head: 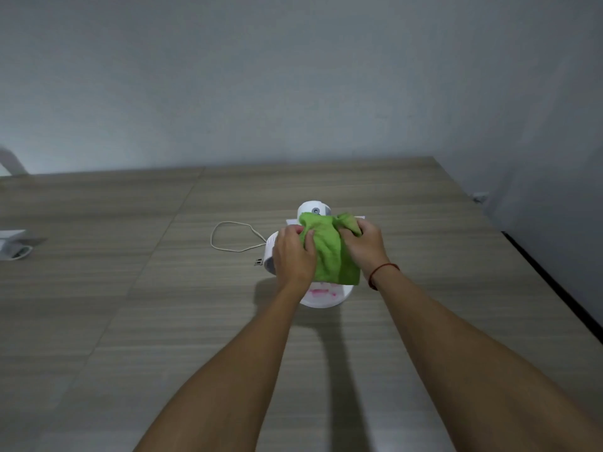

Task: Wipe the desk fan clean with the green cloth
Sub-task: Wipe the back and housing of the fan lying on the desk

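Observation:
A small white desk fan stands on the wooden table, seen from above, with pink marks on its round base. A green cloth is draped over the fan's head and hides most of it. My left hand grips the cloth's left edge against the fan's left side. My right hand bunches the cloth's upper right part in closed fingers. A red string bracelet circles my right wrist.
The fan's white cord loops on the table to the left, its plug lying beside the fan. A white object sits at the far left edge. Walls close the back and right sides.

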Demonstrator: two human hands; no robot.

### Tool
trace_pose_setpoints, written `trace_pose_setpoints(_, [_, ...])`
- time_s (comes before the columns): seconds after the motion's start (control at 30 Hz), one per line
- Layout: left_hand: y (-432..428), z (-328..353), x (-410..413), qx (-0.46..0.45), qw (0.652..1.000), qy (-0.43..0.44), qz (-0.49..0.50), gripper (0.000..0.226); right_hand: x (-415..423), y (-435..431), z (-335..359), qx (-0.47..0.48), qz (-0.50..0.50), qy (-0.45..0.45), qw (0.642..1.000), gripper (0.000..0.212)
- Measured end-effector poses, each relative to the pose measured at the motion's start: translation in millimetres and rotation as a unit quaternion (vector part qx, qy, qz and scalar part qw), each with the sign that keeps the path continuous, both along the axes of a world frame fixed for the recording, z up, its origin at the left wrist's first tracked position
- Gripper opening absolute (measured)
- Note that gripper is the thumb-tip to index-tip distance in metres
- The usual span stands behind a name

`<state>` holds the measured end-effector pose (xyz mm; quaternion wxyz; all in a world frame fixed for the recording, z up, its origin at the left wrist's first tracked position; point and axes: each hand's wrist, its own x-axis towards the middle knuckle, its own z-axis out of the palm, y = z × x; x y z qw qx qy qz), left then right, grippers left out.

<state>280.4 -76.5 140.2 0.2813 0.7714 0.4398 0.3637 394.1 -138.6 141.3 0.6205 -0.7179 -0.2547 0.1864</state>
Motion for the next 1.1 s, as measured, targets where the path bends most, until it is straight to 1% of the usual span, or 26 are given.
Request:
trace_pose_setpoints(0.07, [14,-1,-12,-0.006,1.0,-0.015,0.012,0.03,-5,8,12,0.017,0.045,-0.01,0.999,0.026])
trace_pose_setpoints(0.13, [28,-3,-25,-0.02,0.999,0.003,0.029,0.03,-9,15,14,0.011,0.064,-0.006,0.998,0.032])
trace_pose_setpoints(0.2, [33,-6,-33,-0.029,0.997,0.036,0.057,0.032,-8,18,8,0.012,0.012,0.038,0.999,0.034])
trace_pose_setpoints(0.27, [26,-9,-33,0.012,0.997,0.038,0.062,0.043,0,19,-5,-0.001,-0.029,0.055,0.998,0.026])
trace_pose_setpoints(0.33, [13,-13,-25,0.073,0.997,0.032,-0.021,0.057,4,17,-15,-0.04,0.001,0.022,0.999,0.025])
trace_pose_setpoints(0.4, [3,-23,-12,0.103,0.985,0.08,-0.111,0.068,4,12,-19,-0.05,0.052,-0.007,0.997,0.029])
trace_pose_setpoints(0.43, [1,-27,-7,0.122,0.979,0.108,-0.119,0.072,5,8,-19,-0.045,0.077,-0.027,0.996,0.029])
trace_pose_setpoints(0.5, [1,-33,0,0.164,0.971,0.145,-0.094,0.077,10,3,-18,-0.051,0.111,-0.073,0.99,0.03])
trace_pose_setpoints(0.6, [3,-40,7,0.182,0.966,0.176,-0.057,0.084,20,5,-16,-0.103,0.133,-0.126,0.978,0.03])
trace_pose_setpoints(0.67, [8,-44,10,0.193,0.964,0.176,-0.039,0.077,23,9,-15,-0.13,0.127,-0.159,0.97,0.03])
trace_pose_setpoints(0.73, [12,-44,10,0.196,0.967,0.16,-0.032,0.069,24,13,-15,-0.141,0.124,-0.173,0.967,0.03])
trace_pose_setpoints(0.8, [19,-42,7,0.163,0.977,0.133,-0.033,0.064,24,14,-15,-0.138,0.118,-0.163,0.97,0.03])
trace_pose_setpoints(0.87, [36,-46,5,0.102,0.991,0.078,-0.031,0.064,24,13,-16,-0.125,0.112,-0.155,0.974,0.03])
trace_pose_setpoints(0.9, [44,-45,3,0.055,0.997,0.037,-0.027,0.065,23,12,-16,-0.117,0.109,-0.15,0.976,0.03])
trace_pose_setpoints(0.93, [54,-46,0,-0.011,1.0,-0.007,-0.018,0.063,22,10,-17,-0.108,0.108,-0.144,0.978,0.029])
trace_pose_setpoints(0.97, [62,-46,-4,-0.086,0.995,-0.041,-0.004,0.059,20,9,-17,-0.103,0.107,-0.138,0.979,0.029])
trace_pose_setpoints(1.0, [66,-45,-7,-0.168,0.984,-0.063,0.013,0.053,19,7,-18,-0.1,0.105,-0.134,0.98,0.029])
trace_pose_setpoints(1.03, [66,-46,-9,-0.23,0.97,-0.075,0.036,0.05,17,5,-18,-0.099,0.102,-0.132,0.981,0.03])
trace_pose_setpoints(1.07, [62,-47,-10,-0.249,0.963,-0.085,0.059,0.049,15,4,-19,-0.101,0.097,-0.132,0.981,0.03])
trace_pose_setpoints(1.1, [54,-50,-9,-0.229,0.966,-0.091,0.081,0.05,14,3,-19,-0.104,0.092,-0.13,0.982,0.031])
